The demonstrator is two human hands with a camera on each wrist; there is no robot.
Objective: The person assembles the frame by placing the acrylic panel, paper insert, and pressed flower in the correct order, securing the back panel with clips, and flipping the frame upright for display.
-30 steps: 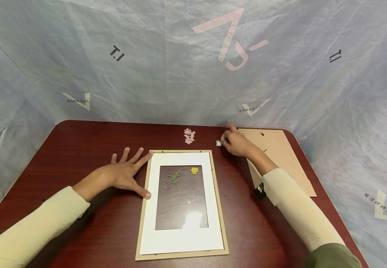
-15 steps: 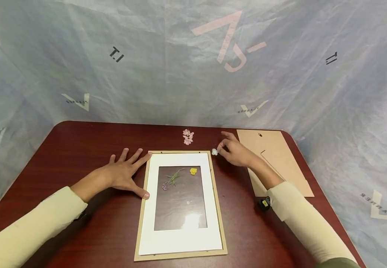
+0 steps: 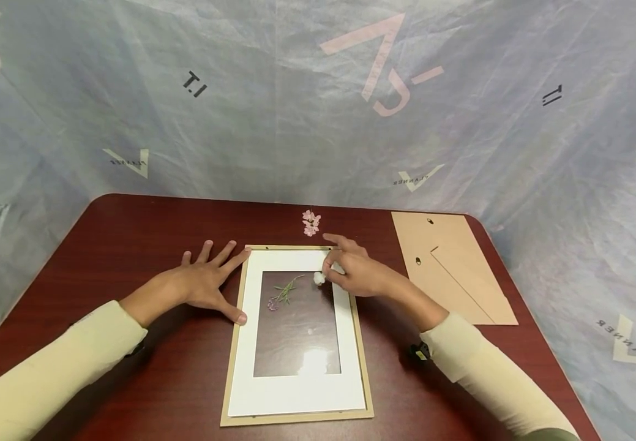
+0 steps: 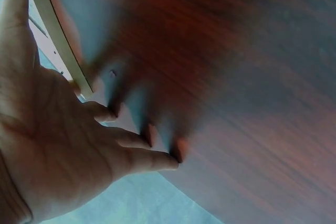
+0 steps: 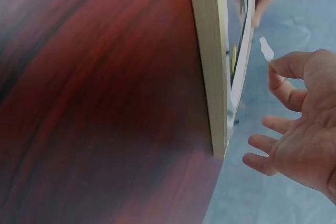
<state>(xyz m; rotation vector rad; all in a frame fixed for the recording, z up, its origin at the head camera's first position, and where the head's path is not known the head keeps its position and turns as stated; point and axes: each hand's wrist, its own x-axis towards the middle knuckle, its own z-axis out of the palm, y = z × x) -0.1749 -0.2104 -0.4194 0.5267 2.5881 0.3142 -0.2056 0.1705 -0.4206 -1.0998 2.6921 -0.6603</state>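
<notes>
Just above the upper right corner of the frame's opening, a small white flower (image 3: pixel 319 278) hangs from the right hand (image 3: pixel 363 272), pinched between thumb and forefinger while the other fingers stay clear of it. Seen from the right wrist, the flower is apart from the frame, and a sliver of yellow (image 5: pixel 233 60) shows inside the frame, below it. A sprig with green stems and purple blossoms (image 3: pixel 281 294) lies inside the opening, toward its upper left, over a clear, glossy pane (image 3: pixel 295 346) that reflects a bright light near its lower edge. Around that runs a white mat (image 3: pixel 295 392), set in a pale wooden frame (image 3: pixel 295 419). The left hand (image 3: pixel 199 288) grips nothing: its fingers are spread, with thumb and forefinger touching the frame's left side and upper left corner. Beyond the frame's far edge, near the right hand, lies a cluster of pink flowers (image 3: pixel 311 223). Farther right, a tan board (image 3: pixel 474 269) with small dark fittings and a diagonal line rests on the dark red wooden table (image 3: pixel 130 245). A grey printed sheet (image 3: pixel 273 122) hangs behind everything.
</notes>
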